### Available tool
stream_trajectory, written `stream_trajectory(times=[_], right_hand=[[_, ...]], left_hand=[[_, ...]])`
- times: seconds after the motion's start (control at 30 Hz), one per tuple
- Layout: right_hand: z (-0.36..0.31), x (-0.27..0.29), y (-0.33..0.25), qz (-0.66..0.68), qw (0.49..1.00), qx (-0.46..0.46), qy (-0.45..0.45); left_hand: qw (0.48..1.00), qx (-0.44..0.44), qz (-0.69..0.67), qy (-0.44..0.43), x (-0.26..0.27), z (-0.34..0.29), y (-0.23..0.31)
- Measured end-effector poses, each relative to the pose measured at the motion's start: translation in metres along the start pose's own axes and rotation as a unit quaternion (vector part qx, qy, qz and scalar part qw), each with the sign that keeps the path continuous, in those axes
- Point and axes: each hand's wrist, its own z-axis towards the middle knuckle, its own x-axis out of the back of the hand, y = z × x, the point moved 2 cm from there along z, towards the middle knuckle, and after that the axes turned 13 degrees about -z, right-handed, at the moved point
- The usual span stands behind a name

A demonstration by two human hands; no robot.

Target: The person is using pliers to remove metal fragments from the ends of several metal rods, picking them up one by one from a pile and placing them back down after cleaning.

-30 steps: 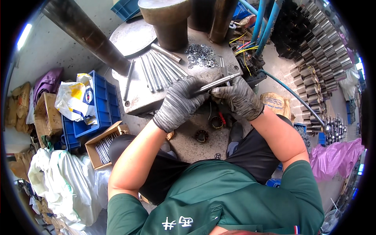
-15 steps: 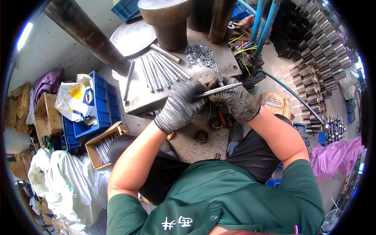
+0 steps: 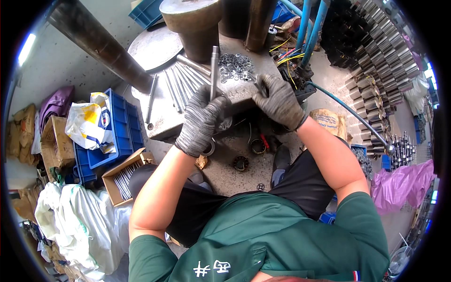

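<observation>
Above the near edge of the metal table (image 3: 163,123), the gloved left hand (image 3: 199,116) is closed around a metal rod (image 3: 214,70) standing roughly upright, while the right hand (image 3: 280,100), fingers curled, is just beside the small metal pieces (image 3: 235,68); from where I stand, I cannot tell whether it holds anything. Keep the left grip firm and the rod's upper end exposed, and handle the pieces singly, clear of the fanned rods (image 3: 174,89).
</observation>
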Motion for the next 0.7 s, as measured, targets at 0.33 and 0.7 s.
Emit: stream_trajectory(times=[0.33,0.7], right_hand=[[0.039,0.000,0.071,0.279,0.947,-0.158,0.016],[-0.009,0.040,-0.027,-0.060,0.982,0.167,0.060]], left_hand=[[0.995,0.010,-0.094,0.038,0.016,0.011,0.000],[0.975,0.088,-0.189,0.081,0.016,0.014,-0.002]])
